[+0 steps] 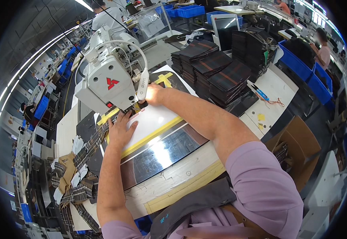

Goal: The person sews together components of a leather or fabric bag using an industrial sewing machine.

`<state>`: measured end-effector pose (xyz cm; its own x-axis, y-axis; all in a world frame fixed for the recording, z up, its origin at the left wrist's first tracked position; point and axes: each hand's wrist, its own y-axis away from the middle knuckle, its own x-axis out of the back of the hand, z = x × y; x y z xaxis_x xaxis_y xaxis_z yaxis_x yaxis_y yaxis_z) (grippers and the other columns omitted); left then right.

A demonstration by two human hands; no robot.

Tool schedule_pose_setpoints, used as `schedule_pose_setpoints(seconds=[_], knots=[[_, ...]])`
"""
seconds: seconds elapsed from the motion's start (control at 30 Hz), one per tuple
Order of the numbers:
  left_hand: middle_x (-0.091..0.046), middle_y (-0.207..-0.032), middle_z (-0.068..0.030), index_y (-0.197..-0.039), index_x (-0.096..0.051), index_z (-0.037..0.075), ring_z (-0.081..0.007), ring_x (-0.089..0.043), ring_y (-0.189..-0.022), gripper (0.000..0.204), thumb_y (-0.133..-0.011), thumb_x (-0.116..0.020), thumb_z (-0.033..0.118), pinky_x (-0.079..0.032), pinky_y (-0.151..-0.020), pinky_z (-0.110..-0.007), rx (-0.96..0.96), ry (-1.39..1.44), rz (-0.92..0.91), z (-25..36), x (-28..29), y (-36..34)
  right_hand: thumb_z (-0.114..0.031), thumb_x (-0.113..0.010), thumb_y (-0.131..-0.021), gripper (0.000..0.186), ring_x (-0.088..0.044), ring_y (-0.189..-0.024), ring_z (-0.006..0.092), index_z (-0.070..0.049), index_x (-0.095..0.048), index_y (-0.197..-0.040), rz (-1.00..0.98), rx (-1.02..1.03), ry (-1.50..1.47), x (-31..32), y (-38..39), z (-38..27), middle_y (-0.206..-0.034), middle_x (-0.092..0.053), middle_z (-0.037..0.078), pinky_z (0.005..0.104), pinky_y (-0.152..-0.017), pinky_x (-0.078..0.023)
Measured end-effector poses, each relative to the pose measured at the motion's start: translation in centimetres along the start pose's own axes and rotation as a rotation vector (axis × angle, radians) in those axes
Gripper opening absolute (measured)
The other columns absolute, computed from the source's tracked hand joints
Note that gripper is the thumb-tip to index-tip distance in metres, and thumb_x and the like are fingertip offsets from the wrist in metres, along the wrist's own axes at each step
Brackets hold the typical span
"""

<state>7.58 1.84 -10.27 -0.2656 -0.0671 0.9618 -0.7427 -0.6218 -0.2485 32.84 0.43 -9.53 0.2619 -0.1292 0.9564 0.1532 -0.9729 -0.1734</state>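
Observation:
My left hand (121,128) lies with its fingers apart on the left part of a white sheet (155,125) edged with yellow tape, close below the needle area of a white industrial sewing machine (103,81). My right hand (154,95) reaches to the sheet just right of the needle area, under a small white lamp (143,84); its fingers are partly hidden and lit brightly, so I cannot tell what they hold. A shiny metal plate (163,151) spans the table in front of the sheet. Plaid fabric strips (88,147) lie left of my left hand.
Stacks of dark plaid pieces (217,73) stand at the back right, before blue scissors (261,92). A cardboard box (301,143) is at the right edge. Blue bins (291,59) stand beyond. Co-workers (107,20) work at other stations.

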Motion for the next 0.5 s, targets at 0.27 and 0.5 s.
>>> schedule_pose_setpoints(seconds=[0.27,0.5], knots=[[-0.054,-0.139,-0.0204,-0.135,-0.057,0.006,-0.0373,-0.051,-0.129,0.055,-0.106,-0.032,0.046,-0.04,-0.106,-0.046,0.227,0.101,0.184,-7.1,-0.3,2.4,-0.033,-0.059,-0.096,0.031,-0.056,-0.124,0.0307,-0.02,-0.071,-0.121,0.035,-0.035,-0.072,0.1,1.4,-0.9,-0.128,-0.065,0.012,0.0426,-0.103,-0.041],[-0.067,-0.109,-0.0119,-0.119,-0.066,0.006,-0.0325,-0.065,-0.105,0.067,-0.078,-0.074,0.059,-0.047,-0.092,-0.046,0.29,-0.052,0.1,-5.8,2.2,3.8,-0.009,-0.064,-0.083,0.041,-0.062,-0.11,0.0325,-0.029,-0.075,-0.117,-0.023,0.26,0.006,0.2,4.9,-1.7,-0.113,-0.07,0.01,0.0415,-0.1,-0.049]])
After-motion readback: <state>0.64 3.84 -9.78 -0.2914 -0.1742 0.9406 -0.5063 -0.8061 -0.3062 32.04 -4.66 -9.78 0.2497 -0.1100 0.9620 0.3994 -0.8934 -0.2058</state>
